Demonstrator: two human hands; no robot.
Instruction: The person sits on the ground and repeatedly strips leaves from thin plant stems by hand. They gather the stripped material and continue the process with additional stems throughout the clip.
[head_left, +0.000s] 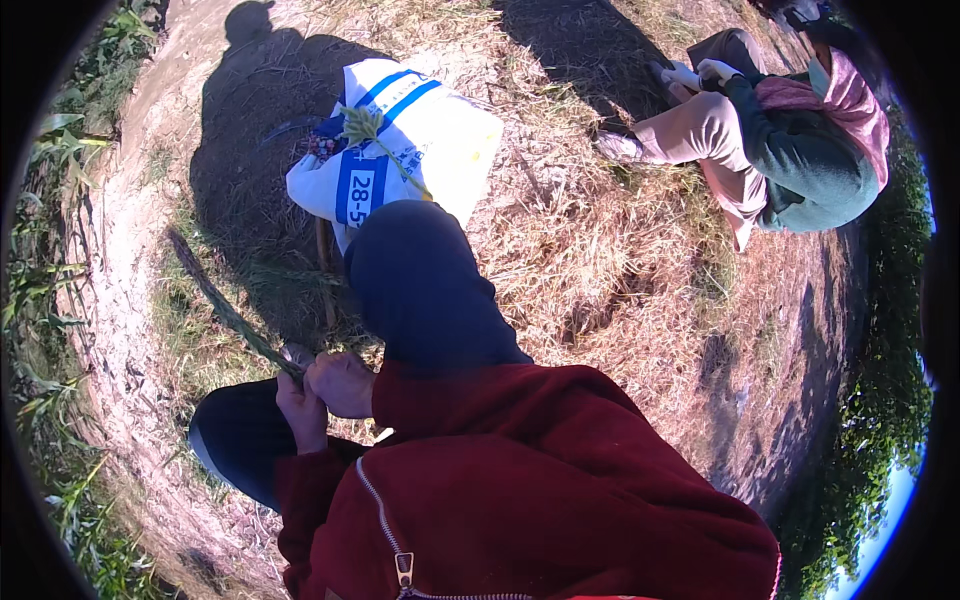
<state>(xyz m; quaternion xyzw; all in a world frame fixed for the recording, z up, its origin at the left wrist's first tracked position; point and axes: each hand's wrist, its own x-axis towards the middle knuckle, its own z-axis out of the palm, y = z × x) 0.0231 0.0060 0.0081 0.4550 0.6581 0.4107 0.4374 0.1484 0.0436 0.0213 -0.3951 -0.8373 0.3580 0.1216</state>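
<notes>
My left hand (304, 412) grips the lower end of a long, narrow bundle of green-brown plant stems (232, 319), which looks plaited. It slants up and to the left, its dark tip free. Pressed close beside it, my right hand (341, 384) has its fingers closed at the same end. What lies between the fingers is hidden. Beyond my knee is a white woven sack (457, 142) with blue bands and writing. A pale green leafy sprig (364, 126) lies across it, its yellowish stem running towards my knee.
A wooden stick (324, 262) shows beside the sack, over shadowed ground. At upper right a person in a green top (802, 165) sits with hands together. Dry straw (585, 277) covers the ground. Green plants (45, 300) line the left edge, leafy growth (862, 420) the right.
</notes>
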